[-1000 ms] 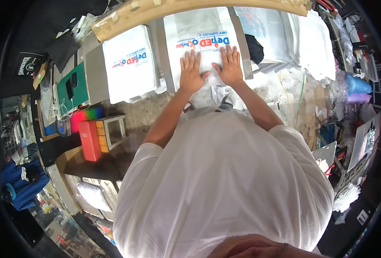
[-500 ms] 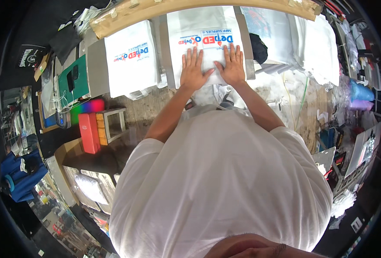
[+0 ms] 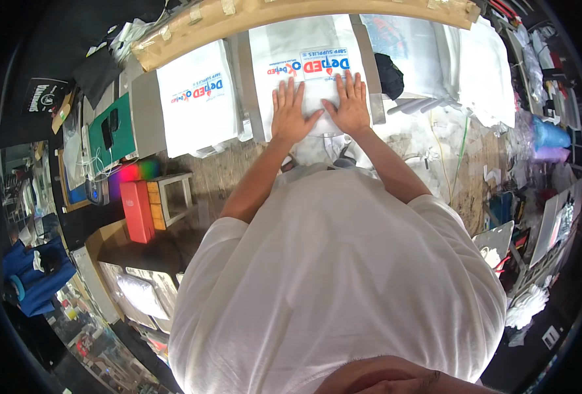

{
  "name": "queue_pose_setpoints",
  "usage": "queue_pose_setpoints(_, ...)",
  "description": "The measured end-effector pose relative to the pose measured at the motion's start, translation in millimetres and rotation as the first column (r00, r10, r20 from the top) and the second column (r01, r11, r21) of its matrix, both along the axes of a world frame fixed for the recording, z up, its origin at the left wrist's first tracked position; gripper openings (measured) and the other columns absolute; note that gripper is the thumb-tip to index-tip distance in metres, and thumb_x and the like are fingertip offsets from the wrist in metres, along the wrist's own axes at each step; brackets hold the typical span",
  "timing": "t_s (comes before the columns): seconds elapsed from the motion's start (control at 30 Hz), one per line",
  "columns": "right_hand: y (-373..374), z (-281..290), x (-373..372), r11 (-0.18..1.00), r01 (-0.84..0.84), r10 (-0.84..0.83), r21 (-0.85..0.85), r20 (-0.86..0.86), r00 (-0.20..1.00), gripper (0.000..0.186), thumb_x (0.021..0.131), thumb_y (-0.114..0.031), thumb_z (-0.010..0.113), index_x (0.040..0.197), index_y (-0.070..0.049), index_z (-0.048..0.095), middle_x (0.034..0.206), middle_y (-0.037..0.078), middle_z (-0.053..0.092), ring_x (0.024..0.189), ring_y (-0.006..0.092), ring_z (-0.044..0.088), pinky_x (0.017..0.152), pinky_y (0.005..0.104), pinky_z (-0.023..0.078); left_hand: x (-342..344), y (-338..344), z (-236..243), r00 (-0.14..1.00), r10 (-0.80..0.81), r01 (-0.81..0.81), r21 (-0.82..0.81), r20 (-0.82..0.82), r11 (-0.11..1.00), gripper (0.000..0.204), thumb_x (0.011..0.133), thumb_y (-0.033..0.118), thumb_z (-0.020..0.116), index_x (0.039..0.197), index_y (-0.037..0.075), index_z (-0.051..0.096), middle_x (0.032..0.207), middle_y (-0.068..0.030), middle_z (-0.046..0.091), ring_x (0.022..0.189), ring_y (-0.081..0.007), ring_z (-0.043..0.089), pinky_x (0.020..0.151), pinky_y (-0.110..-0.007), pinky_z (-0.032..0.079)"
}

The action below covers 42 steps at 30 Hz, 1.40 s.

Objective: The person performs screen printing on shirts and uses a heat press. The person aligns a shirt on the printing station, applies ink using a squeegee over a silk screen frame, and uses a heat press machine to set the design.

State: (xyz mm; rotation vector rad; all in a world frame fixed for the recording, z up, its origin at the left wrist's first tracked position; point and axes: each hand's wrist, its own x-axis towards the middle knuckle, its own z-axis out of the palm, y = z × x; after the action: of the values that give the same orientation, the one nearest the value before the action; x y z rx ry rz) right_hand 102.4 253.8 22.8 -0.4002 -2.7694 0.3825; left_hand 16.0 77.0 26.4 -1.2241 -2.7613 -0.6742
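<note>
Both my palms lie flat on a white printed bag [image 3: 304, 41] that is spread over a grey board [image 3: 363, 49] at the far side. My left hand [image 3: 290, 115] has its fingers extended just below the blue and red print, with the thumb pointing inward. Beside it, my right hand [image 3: 348, 110] presses down the same way, fingers pointing away from me and thumb toward the left one. Neither hand grips anything. A second white bag [image 3: 196, 121] with the same print lies on another grey board [image 3: 148, 108] to the left.
A long brown cardboard strip [image 3: 304, 18] runs along the far edge. Right of the board sit a black cloth bundle [image 3: 388, 75] and more white pieces [image 3: 481, 72]. At left are a green board [image 3: 121, 134] with a phone [image 3: 111, 128], a red box [image 3: 136, 211] and a small wooden stand [image 3: 173, 200].
The scene has shifted slightly down and left in the view. Both hands stay flat on the bag, in nearly the same place below the print.
</note>
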Motion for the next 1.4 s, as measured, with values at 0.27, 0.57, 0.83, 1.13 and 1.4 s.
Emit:
queue_pose_setpoints(0.27, -1.1, 0.5, 0.0, 1.000, -0.001, 0.001, 0.002, -0.010, 1.000, 0.081, 0.092, -0.051, 0.058, 0.152, -0.002, 0.033, 0.159, 0.024, 0.022, 0.149, 0.0458, 0.012, 0.121, 0.0541, 0.010, -0.4, -1.6, -0.9, 1.000, 0.000, 0.000, 0.016, -0.028, 1.000, 0.089, 0.087, 0.062, 0.060, 0.150, 0.003, 0.036, 0.159, -0.0231, 0.024, 0.148, -0.0428, 0.018, 0.120, -0.056, 0.010)
queue_pose_setpoints(0.57, -0.6, 0.9, -0.7, 1.000, 0.002, -0.002, -0.017, -0.002, 1.000, 0.082, 0.091, -0.051, 0.060, 0.151, -0.002, 0.035, 0.159, 0.024, 0.022, 0.149, 0.0456, 0.012, 0.121, 0.0554, 0.011, -0.1, -1.4, 1.5, 0.999, -0.001, 0.002, 0.020, -0.041, 1.000, 0.089, 0.087, 0.062, 0.060, 0.150, 0.004, 0.036, 0.158, -0.0228, 0.025, 0.148, -0.0431, 0.019, 0.120, -0.056, 0.012)
queue_pose_setpoints(0.83, -0.1, -2.5, -1.2, 1.000, -0.004, 0.004, -0.017, -0.039, 0.999, 0.083, 0.090, -0.051, 0.061, 0.150, -0.001, 0.035, 0.158, 0.026, 0.023, 0.148, 0.0463, 0.013, 0.121, 0.0557, 0.011, -0.9, -1.1, -1.3, 0.999, -0.009, 0.010, 0.018, -0.050, 1.000, 0.088, 0.089, 0.063, 0.057, 0.151, 0.004, 0.035, 0.159, -0.0225, 0.024, 0.148, -0.0430, 0.016, 0.120, -0.057, 0.010)
queue_pose_setpoints(1.13, 1.2, -0.9, -0.9, 0.999, -0.016, 0.013, -0.040, -0.064, 0.998, 0.084, 0.089, -0.048, 0.064, 0.148, 0.004, 0.035, 0.157, 0.029, 0.024, 0.147, 0.0478, 0.015, 0.120, 0.0556, 0.012, -1.5, -1.0, -0.7, 0.999, -0.010, 0.010, 0.000, -0.053, 1.000, 0.087, 0.089, 0.062, 0.057, 0.151, 0.004, 0.035, 0.159, -0.0226, 0.025, 0.148, -0.0426, 0.018, 0.120, -0.057, 0.010)
queue_pose_setpoints(1.4, 1.8, 3.1, -3.9, 0.998, -0.001, 0.001, -0.058, -0.010, 1.000, 0.086, 0.086, -0.048, 0.066, 0.148, 0.005, 0.036, 0.156, 0.029, 0.024, 0.147, 0.0484, 0.015, 0.120, 0.0553, 0.012, -1.8, -1.5, 1.2, 0.999, -0.006, 0.006, 0.011, -0.046, 1.000, 0.087, 0.088, 0.061, 0.059, 0.150, 0.004, 0.037, 0.159, -0.0218, 0.026, 0.148, -0.0423, 0.020, 0.119, -0.058, 0.012)
